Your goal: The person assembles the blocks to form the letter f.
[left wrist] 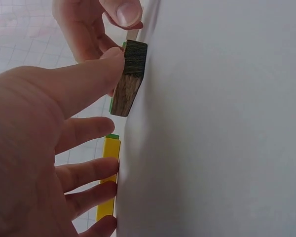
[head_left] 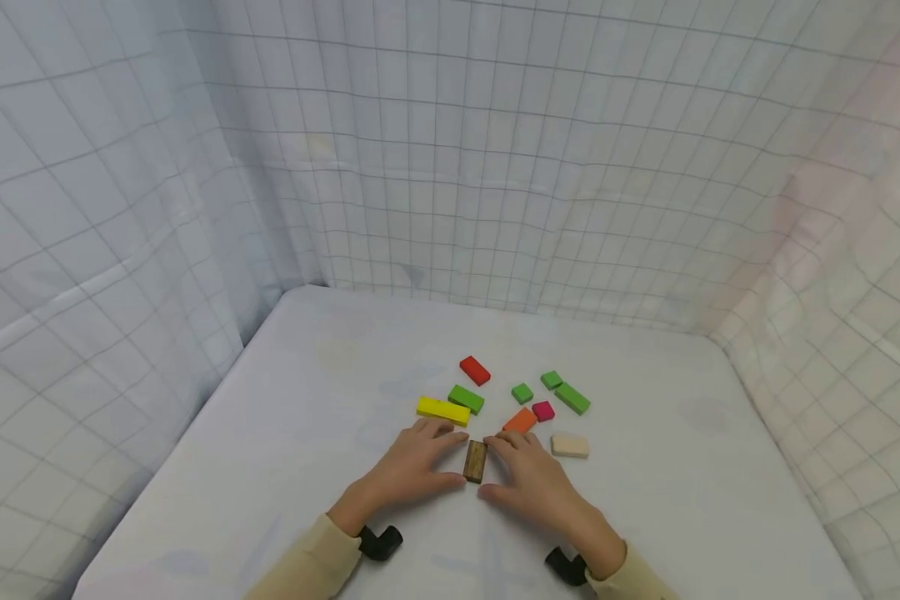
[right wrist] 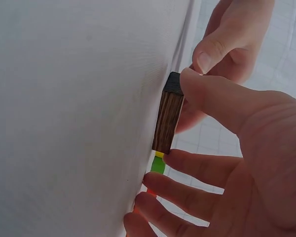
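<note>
A dark brown wooden block (head_left: 476,462) with wood grain lies on the white surface between my two hands. To its left is my left hand (head_left: 418,465), fingers spread, with the thumb tip at the block's near left corner. My right hand (head_left: 532,479) lies to its right, the index fingertip close to the far end and the thumb by the near end. Whether either hand touches the block is hard to tell. Just beyond the left fingertips sits a yellow block (head_left: 442,411), and an orange block (head_left: 521,421) is beside the right fingers.
Farther back lie a red block (head_left: 475,371), a green block (head_left: 466,400) against the yellow one, small green pieces (head_left: 522,393), a longer green block (head_left: 572,397) and a crimson piece (head_left: 543,411). A beige block (head_left: 570,446) is right of my right hand. Gridded white curtains (head_left: 450,167) enclose the table.
</note>
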Motion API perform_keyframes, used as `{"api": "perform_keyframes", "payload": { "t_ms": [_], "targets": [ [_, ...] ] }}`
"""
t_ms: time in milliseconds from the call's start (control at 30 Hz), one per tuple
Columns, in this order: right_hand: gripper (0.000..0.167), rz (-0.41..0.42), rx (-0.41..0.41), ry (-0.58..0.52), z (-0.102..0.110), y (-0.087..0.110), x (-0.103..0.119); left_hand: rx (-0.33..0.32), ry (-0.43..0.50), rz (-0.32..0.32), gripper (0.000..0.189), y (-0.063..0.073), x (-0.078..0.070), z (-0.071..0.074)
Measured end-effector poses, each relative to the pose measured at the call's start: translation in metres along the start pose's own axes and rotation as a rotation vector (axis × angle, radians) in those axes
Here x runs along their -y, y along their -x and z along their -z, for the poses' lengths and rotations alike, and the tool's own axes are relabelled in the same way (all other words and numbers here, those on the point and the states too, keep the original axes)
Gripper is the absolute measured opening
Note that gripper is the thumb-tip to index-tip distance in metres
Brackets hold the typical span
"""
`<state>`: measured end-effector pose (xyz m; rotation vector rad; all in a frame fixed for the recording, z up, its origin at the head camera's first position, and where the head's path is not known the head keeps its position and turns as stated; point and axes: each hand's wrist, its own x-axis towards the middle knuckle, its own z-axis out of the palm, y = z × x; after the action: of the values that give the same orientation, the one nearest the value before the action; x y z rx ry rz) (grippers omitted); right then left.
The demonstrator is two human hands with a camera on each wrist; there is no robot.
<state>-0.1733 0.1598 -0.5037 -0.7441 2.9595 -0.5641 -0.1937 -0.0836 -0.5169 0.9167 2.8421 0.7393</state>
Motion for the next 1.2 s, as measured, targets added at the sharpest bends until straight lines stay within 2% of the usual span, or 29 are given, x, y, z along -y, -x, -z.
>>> {"api": "perform_keyframes", "payload": {
  "t_ms": [333,500,833,1200],
  "targets": [
    [0.064,-0.022,-0.016,0.044,-0.002,-0.007,0.004,0.005,-0.066,0.012,0.067,0.002,-0.002,-0.003],
    [0.060,0.000,-0.040,0.048,-0.002,-0.008,0.005,-0.028,-0.078,0.000,0.065,0.001,-0.003,-0.004],
    [0.057,0.001,-0.031,0.063,-0.002,-0.011,0.001,-0.085,-0.097,-0.005,0.060,-0.008,-0.006,-0.007],
    [0.058,0.021,-0.015,0.017,0.000,-0.007,0.000,-0.047,-0.054,0.029,0.060,-0.005,-0.014,0.000]
  ]
}}
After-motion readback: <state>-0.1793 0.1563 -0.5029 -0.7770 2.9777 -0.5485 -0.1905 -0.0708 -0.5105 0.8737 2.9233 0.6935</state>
